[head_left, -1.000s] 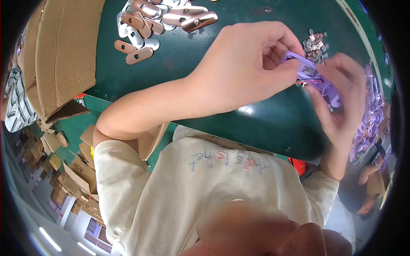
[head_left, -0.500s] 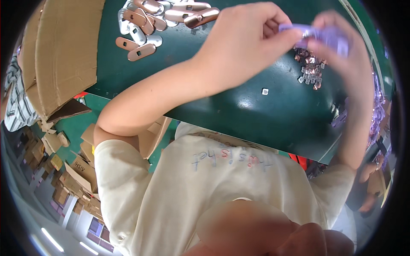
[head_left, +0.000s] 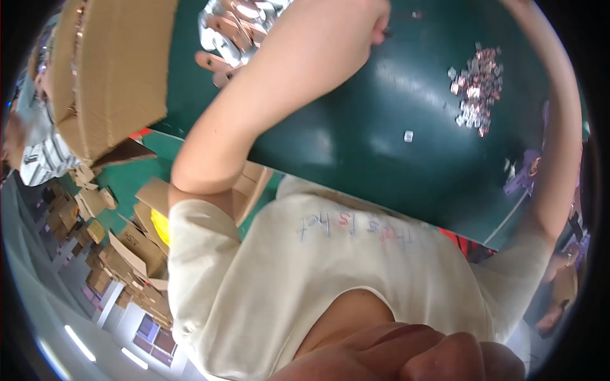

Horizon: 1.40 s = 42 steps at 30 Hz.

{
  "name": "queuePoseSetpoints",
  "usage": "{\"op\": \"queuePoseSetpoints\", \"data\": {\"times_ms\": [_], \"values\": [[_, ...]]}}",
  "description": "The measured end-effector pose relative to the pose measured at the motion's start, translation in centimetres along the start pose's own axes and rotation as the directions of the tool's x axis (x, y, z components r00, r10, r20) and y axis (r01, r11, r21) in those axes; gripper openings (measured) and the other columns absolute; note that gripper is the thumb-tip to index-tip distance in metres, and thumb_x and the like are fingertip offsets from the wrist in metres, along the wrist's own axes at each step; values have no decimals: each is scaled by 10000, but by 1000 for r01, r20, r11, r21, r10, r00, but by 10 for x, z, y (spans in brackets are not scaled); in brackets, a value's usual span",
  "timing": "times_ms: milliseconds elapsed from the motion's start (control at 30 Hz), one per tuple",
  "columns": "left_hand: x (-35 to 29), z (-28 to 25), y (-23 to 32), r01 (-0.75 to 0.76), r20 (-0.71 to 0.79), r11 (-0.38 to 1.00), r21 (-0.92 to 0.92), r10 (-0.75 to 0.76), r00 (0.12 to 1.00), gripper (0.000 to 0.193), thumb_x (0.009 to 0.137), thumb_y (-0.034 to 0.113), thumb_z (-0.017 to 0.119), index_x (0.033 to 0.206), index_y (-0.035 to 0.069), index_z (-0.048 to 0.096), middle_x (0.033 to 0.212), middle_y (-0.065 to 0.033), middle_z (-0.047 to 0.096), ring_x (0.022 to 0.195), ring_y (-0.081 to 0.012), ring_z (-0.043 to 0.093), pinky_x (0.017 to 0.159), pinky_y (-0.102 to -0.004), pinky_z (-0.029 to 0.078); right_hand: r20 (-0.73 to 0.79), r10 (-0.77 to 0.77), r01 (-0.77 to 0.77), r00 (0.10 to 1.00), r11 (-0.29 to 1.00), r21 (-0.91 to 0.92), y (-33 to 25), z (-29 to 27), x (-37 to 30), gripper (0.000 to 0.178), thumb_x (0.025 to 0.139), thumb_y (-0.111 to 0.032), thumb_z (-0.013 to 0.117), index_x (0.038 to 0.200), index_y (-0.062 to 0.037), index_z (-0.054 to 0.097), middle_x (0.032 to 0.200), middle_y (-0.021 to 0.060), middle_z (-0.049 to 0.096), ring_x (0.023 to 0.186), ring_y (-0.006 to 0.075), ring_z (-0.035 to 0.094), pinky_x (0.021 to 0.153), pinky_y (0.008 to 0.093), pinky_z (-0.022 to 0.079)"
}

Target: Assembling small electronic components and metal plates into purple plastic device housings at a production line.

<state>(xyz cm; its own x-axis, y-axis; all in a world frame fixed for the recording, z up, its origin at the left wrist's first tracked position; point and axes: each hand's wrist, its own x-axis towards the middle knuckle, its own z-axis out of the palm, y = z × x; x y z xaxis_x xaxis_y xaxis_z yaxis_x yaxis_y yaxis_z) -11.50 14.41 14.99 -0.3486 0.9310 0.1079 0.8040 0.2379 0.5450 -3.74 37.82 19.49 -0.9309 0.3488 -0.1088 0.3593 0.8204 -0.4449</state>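
Observation:
My left hand is at the top edge with its fingers curled. A tiny dark bit shows at its fingertips, too small to name. Close by on its left lies a heap of oblong copper and silver metal plates, partly behind my forearm. Only the edge of my right hand shows at the top right; its fingers are out of the picture. A pile of small square metal pieces lies between my arms. One such piece sits apart nearer to me, and a small coppery bit lies near the left hand.
A large cardboard box stands at the left of the green table. Purple plastic parts lie by my right forearm. Stacked cartons fill the floor at the lower left. Another person's striped clothing shows at far left.
The purple plastic part that was between my two hands is out of sight. My hands have moved apart, the right up to the top edge, the left upward. The view has shifted slightly.

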Motion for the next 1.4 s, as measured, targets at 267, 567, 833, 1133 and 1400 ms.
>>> {"op": "queuePoseSetpoints", "data": {"times_ms": [267, 567, 833, 1133, 1400], "values": [[23, -23, 36, 609, 385, 588, -532, -473, 792, 70, 903, 76, 504, 918, 9, 518, 755, -91, 616, 660, -153, 590, 600, -246, 460, 54, -321, 304, 946, 931, 204, -44, 86, -138, 203, 692, 72, 592, 882, 15, 551, 857, 133, 504, 806, 298, 535, 684, 357, 453], [-2, 10, 14, 155, 71, 493, -856, -185, 980, 166, 873, 63, 573, 1018, -16, 589, 884, -41, 611, 766, -59, 544, 695, -170, 430, -22, -227, 201, 974, 808, 553, -29, 70, -130, 106, 799, 20, 593, 904, 3, 593, 837, 83, 562, 724, 181, 567, 644, 257, 446], [-8, -2, 28, 323, 316, 91, -942, -89, 945, 218, 882, 62, 559, 1085, -17, 557, 878, -53, 608, 769, -82, 562, 710, -212, 462, -77, 89, 35, 993, 395, 918, -17, 50, -119, 164, 855, -18, 567, 1009, 39, 577, 909, 99, 616, 791, 129, 582, 713, 238, 475], [-11, 18, 34, 260, 193, 272, -926, -251, 949, 159, 813, 32, 632, 951, -17, 571, 825, -78, 617, 710, -126, 595, 652, -238, 485, -136, 82, 65, 987, 573, 817, -29, 51, -126, 167, 825, 9, 591, 990, 36, 589, 890, 61, 573, 732, 114, 524, 687, 231, 415], [-10, 27, 45, 132, 49, 397, -908, -213, 976, 157, 804, -25, 591, 960, -45, 577, 784, -94, 652, 659, -118, 640, 606, -210, 507, -86, -19, 86, 996, 420, 903, -23, 64, -115, 205, 830, 13, 566, 1033, 13, 544, 996, 58, 531, 856, 103, 515, 692, 227, 422]]}}
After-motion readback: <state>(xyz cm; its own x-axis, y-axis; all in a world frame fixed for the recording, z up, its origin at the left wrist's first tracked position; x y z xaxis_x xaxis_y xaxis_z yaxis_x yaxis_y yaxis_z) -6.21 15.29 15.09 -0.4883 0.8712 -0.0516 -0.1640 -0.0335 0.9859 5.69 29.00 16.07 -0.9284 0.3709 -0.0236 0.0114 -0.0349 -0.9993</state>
